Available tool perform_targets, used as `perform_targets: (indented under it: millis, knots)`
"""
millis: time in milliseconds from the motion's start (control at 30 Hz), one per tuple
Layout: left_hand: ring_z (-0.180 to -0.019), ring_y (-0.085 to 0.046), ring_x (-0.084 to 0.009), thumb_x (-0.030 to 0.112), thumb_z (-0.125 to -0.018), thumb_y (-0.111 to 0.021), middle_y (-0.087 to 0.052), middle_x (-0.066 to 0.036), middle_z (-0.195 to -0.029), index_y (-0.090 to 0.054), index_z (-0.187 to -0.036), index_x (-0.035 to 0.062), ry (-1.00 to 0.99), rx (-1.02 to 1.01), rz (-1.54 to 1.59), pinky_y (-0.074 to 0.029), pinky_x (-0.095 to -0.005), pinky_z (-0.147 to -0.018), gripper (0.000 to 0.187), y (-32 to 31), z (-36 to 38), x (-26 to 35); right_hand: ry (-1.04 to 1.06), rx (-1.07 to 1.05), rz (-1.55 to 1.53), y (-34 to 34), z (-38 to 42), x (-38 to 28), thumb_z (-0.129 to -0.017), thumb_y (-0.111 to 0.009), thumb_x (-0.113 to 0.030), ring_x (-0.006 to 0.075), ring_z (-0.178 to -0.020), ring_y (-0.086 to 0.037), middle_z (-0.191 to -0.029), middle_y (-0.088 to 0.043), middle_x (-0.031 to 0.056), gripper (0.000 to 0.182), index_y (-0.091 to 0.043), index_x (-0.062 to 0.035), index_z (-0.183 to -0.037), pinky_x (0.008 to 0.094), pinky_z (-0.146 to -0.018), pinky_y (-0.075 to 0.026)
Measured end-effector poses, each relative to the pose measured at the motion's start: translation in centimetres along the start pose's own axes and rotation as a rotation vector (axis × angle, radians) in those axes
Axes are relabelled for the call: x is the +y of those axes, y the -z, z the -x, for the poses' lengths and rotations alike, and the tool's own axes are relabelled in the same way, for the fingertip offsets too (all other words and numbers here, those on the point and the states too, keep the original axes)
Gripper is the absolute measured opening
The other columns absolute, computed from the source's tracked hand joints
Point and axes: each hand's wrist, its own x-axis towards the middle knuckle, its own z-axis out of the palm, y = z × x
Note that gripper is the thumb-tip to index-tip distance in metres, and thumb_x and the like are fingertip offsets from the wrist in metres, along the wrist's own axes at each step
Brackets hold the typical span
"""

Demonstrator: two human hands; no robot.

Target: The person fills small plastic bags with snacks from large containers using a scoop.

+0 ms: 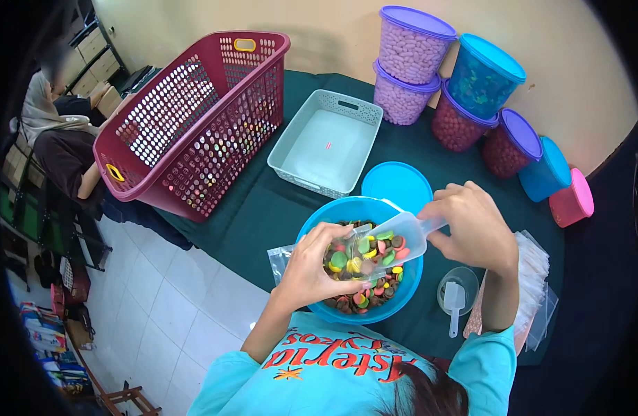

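Note:
My left hand point(313, 269) is closed around a clear plastic bag point(282, 259), holding its mouth over a blue tub point(410, 286). In my right hand point(469, 225) is the handle of a translucent scoop point(409, 232), tilted toward the bag's mouth. Round colored candies point(389, 249) in green, yellow, pink and brown lie in the scoop and around the bag's opening. More of these candies point(360, 302) fill the tub below both hands. How many are inside the bag is hidden by my left fingers.
A blue lid point(397, 186) lies behind the tub. To the right are a small bowl point(446, 277) with a little scoop point(455, 299) and plastic bags point(534, 277). A maroon basket point(194, 128), pale tray point(319, 149) and lidded tubs point(416, 41) stand farther back. A person point(55, 132) sits at left.

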Motion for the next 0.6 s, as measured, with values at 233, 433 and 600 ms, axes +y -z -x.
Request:
perform_targets:
  millis: [233, 433, 600]
  knots:
    - [-0.078, -0.054, -0.0165, 0.027, -0.044, -0.083, -0.053, -0.01, -0.094, -0.052, -0.106, 0.0022, 0.017, -0.025, 0.029, -0.044, -0.0284, -0.064, 0.074, 0.2, -0.7, -0.1, -0.029, -0.017, -0.059, 0.2, -0.1, 1.0, -0.06, -0.06, -0.009, 0.0211, -0.074, -0.054, -0.071, -0.057, 0.0056, 0.015, -0.063, -0.0093, -0.074, 0.0336, -0.066, -0.036]
    - [-0.079, -0.053, -0.0165, 0.025, -0.045, -0.083, -0.052, -0.009, -0.095, -0.051, -0.107, 0.0027, 0.005, -0.058, 0.084, -0.043, -0.0261, -0.063, 0.074, 0.2, -1.6, -0.9, 0.016, 0.037, -0.059, -0.6, -0.3, 1.4, -0.059, -0.06, -0.009, 0.0222, -0.071, -0.054, -0.07, -0.058, 0.0061, 0.018, -0.064, -0.0088, -0.076, 0.0338, -0.063, -0.036]
    - [-0.088, -0.055, -0.0226, 0.034, -0.047, -0.081, -0.054, -0.011, -0.103, -0.051, -0.107, 0.0032, 0.059, -0.097, 0.086, -0.041, -0.0343, -0.078, 0.074, 0.0, -2.0, -0.9, 0.057, 0.052, -0.142, -1.7, -1.0, 1.9, -0.059, -0.06, -0.01, 0.0224, -0.071, -0.054, -0.069, -0.057, 0.0059, 0.017, -0.064, -0.0089, -0.076, 0.034, -0.061, -0.036]
